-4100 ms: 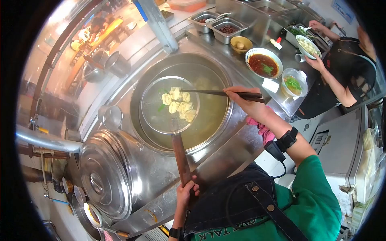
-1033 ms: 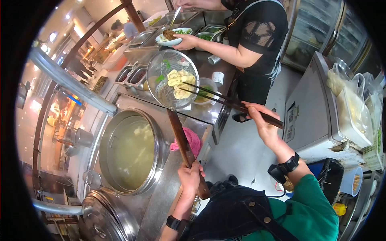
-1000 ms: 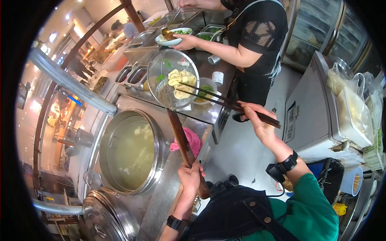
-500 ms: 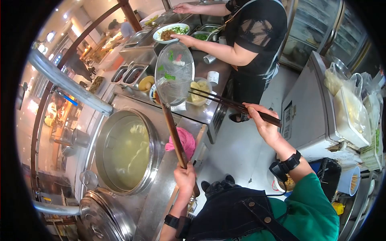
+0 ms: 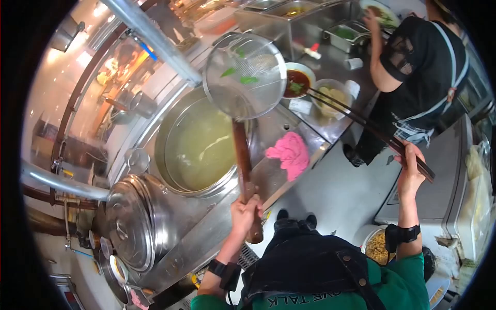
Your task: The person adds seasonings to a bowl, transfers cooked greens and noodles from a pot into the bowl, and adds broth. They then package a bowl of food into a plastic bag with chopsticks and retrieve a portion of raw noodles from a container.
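My left hand (image 5: 245, 212) grips the wooden handle of a round wire strainer (image 5: 244, 75). The strainer hangs tilted above the far rim of a big steel pot of cloudy broth (image 5: 199, 144). Only a few green leaf scraps cling to its mesh. My right hand (image 5: 411, 170) holds a pair of long dark chopsticks (image 5: 361, 124), whose tips reach to a clear tub of pale dumplings (image 5: 332, 97) on the steel counter. A bowl of dark red sauce (image 5: 297, 81) stands beside that tub.
A pink cloth (image 5: 289, 152) lies on the counter edge near the pot. A lidded steel pot (image 5: 132, 222) stands at the left. A person in a black top and apron (image 5: 418, 67) works at the far counter by metal ingredient trays (image 5: 343, 32). A white appliance (image 5: 454, 191) stands at right.
The dumplings have left the strainer and now lie in the clear tub. My left hand swung the emptied strainer back over the broth pot. My right hand drew the chopsticks back.
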`<state>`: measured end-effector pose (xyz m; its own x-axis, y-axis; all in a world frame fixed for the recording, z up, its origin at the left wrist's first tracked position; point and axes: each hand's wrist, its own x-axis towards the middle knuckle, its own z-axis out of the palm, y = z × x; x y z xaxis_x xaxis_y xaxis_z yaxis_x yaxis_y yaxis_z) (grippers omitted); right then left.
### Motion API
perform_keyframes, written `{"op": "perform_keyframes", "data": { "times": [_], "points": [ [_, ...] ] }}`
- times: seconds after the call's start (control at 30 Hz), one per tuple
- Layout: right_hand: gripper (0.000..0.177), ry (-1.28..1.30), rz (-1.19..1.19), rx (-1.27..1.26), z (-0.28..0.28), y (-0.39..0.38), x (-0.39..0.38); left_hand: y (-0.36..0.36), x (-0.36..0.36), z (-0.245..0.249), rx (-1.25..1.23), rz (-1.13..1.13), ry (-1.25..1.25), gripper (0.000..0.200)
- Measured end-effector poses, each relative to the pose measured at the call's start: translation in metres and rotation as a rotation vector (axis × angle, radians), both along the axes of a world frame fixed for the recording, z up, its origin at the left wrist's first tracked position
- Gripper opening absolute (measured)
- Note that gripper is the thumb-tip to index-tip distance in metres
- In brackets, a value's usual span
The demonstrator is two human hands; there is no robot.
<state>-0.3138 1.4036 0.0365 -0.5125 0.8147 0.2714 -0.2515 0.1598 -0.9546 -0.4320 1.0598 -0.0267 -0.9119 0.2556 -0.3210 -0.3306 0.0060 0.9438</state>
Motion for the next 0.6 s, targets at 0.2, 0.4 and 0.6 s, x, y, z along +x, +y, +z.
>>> {"op": "perform_keyframes", "data": {
  "times": [0.2, 0.4, 0.6],
  "points": [
    [0.021, -0.078, 0.121, -0.004, -0.007, -0.047, -0.049, -0.124, -0.072, -0.015, -0.504, 0.188, 0.034, 0.022],
    [0.02, -0.23, 0.286, 0.029, -0.018, -0.094, -0.104, -0.164, -0.149, -0.042, -0.534, 0.121, -0.081, 0.017],
    [0.018, -0.214, 0.443, 0.069, -0.017, -0.139, -0.156, -0.143, -0.189, -0.06, -0.281, 0.095, -0.398, 0.012]
  ]
}}
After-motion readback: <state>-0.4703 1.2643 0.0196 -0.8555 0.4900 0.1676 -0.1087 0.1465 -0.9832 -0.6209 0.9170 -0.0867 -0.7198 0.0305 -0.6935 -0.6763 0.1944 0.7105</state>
